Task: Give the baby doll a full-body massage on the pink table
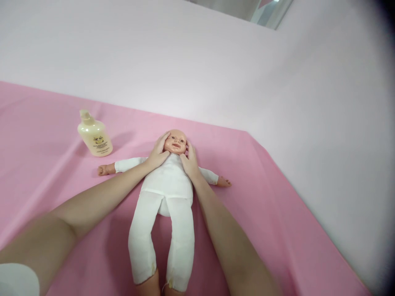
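Observation:
A baby doll [168,176] lies face up on the pink cloth, its white fabric body toward me and its arms spread wide. My left hand [159,153] cups one side of the doll's head, with the thumb by the chin. On the other side, my right hand [190,159] curves around the cheek, its thumb near the jaw. Between them the two hands hold the head, and the face stays uncovered. The undersides of the fingers are partly hidden behind the head.
A pale yellow pump bottle [96,137] with a printed label stands upright on the left, beyond the doll's outstretched arm. The pink cloth [256,197] covers the table up to a white wall [154,61]. A window-like panel [240,10] shows at the top.

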Available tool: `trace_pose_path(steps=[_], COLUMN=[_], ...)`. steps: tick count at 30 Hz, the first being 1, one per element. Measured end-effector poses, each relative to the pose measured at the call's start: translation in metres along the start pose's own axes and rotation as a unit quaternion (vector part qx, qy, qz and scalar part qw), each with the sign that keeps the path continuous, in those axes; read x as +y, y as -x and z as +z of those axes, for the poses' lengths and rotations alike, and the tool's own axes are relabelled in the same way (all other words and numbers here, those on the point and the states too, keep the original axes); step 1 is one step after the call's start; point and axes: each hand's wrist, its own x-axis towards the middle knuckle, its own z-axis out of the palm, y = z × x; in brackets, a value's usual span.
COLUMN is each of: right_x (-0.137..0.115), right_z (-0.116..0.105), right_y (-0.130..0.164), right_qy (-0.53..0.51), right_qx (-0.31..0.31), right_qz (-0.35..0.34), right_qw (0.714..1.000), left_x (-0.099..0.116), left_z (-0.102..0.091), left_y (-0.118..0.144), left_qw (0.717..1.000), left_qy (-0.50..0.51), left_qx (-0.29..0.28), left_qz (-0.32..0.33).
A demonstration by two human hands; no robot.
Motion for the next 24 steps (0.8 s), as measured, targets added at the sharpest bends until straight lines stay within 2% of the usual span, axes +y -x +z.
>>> trace_pose_path(steps=[24], right_x=[-0.0006], right_z=[0.0002], right_y=[-0.0005], right_qy=[0.004], right_qx=[0.003], right_qz=[0.001], right_qw=[1.0], left_x=[0.0013], left_z=[-0.0009], left_y=[0.0006], left_qw=[1.0], left_qy=[-0.003], left_qx=[0.001], left_qz=[-0.006])
